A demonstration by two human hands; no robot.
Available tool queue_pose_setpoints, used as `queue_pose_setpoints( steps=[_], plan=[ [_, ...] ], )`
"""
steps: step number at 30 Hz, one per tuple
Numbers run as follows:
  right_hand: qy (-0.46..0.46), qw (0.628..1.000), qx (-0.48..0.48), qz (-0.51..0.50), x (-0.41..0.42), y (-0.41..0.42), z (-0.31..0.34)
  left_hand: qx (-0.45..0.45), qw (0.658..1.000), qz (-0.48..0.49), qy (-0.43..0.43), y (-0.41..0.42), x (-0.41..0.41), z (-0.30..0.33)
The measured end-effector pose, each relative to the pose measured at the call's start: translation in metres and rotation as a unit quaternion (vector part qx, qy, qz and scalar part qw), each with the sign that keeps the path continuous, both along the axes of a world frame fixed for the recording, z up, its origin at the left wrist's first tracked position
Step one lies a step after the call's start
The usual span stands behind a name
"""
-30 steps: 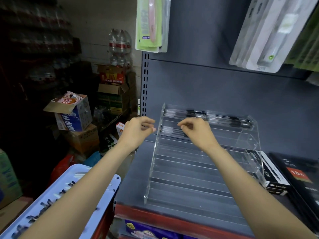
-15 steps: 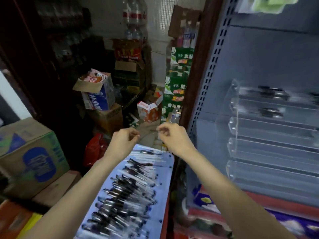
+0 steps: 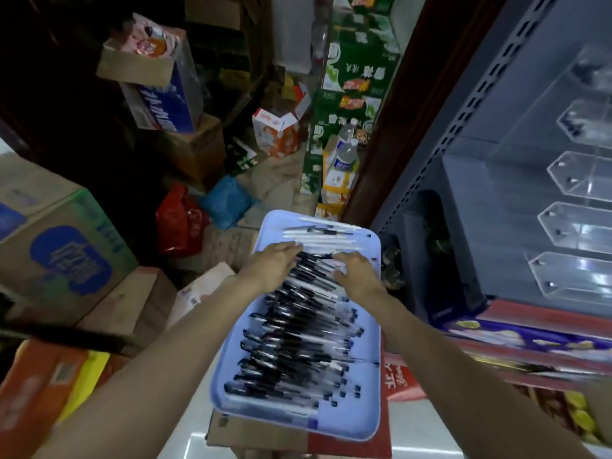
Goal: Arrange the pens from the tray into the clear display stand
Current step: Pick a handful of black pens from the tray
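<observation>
A pale blue tray lies on a cardboard box below me, filled with several black-capped clear pens. My left hand and my right hand are both down on the far part of the pen pile, fingers reaching onto the pens; whether either has closed on a pen is blurred. The clear display stand with stepped tiers sits on the grey shelf at the right, partly cut off by the frame edge.
A grey metal shelf with a perforated upright stands right of the tray. Cardboard boxes and a red bag crowd the floor at left. Snack packs line the lower shelf.
My view swung from the display stand down to the tray. Both hands left the stand's upper tiers and dropped onto the pens in the tray.
</observation>
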State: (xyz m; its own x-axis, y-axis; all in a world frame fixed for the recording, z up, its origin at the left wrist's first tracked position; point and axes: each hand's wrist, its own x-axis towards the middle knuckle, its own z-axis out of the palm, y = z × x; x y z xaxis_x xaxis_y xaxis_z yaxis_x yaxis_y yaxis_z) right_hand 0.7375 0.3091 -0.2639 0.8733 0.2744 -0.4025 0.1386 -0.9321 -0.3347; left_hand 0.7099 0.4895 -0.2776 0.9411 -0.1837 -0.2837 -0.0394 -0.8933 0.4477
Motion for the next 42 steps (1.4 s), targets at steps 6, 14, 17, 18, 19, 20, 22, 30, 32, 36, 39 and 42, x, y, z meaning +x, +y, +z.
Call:
queue_pose_setpoints(
  steps=[6, 14, 17, 18, 19, 20, 22, 30, 32, 36, 39, 42],
  plan=[
    [-0.014, 1.000, -0.011, -0.015, 0.003, -0.001, -0.019, 0.053, 0.998, -0.025, -0.037, 0.000, 0.018, -0.019],
    [0.001, 1.000, -0.004, -0.002, 0.010, -0.003, -0.027, 0.023, 0.998, -0.014, -0.048, 0.004, 0.036, -0.024],
    [0.035, 0.999, 0.006, 0.023, 0.012, -0.005, -0.027, 0.027, 0.999, -0.017, -0.034, 0.004, 0.040, -0.024],
    [0.046, 0.999, 0.016, 0.019, 0.012, -0.005, -0.027, 0.024, 0.999, -0.017, -0.029, 0.004, 0.041, -0.025],
    [0.048, 0.999, 0.023, 0.009, 0.012, -0.006, -0.028, 0.016, 0.999, -0.012, -0.026, 0.005, 0.040, -0.025],
    [0.044, 0.999, 0.029, -0.004, 0.011, -0.007, -0.025, -0.001, 1.000, 0.000, -0.027, 0.006, 0.039, -0.025],
    [0.028, 0.997, 0.069, -0.030, 0.008, -0.011, -0.017, -0.059, 0.996, 0.053, -0.047, 0.007, 0.033, -0.022],
    [0.004, 0.912, 0.352, -0.211, -0.003, -0.015, 0.025, -0.414, 0.865, 0.284, 0.002, -0.033, 0.009, 0.038],
    [0.002, 0.905, 0.379, -0.193, -0.010, -0.015, 0.040, -0.508, 0.814, 0.280, 0.023, -0.046, 0.007, 0.056],
    [-0.008, 0.902, 0.399, -0.164, -0.025, -0.030, 0.076, -0.565, 0.787, 0.249, 0.004, -0.071, 0.004, 0.090],
    [-0.064, 0.924, 0.348, -0.146, -0.028, -0.057, 0.111, -0.483, 0.849, 0.192, -0.097, -0.096, 0.009, 0.123],
    [-0.175, 0.894, 0.375, -0.172, -0.027, -0.103, 0.151, -0.329, 0.914, 0.092, -0.220, -0.134, 0.010, 0.155]
  ],
)
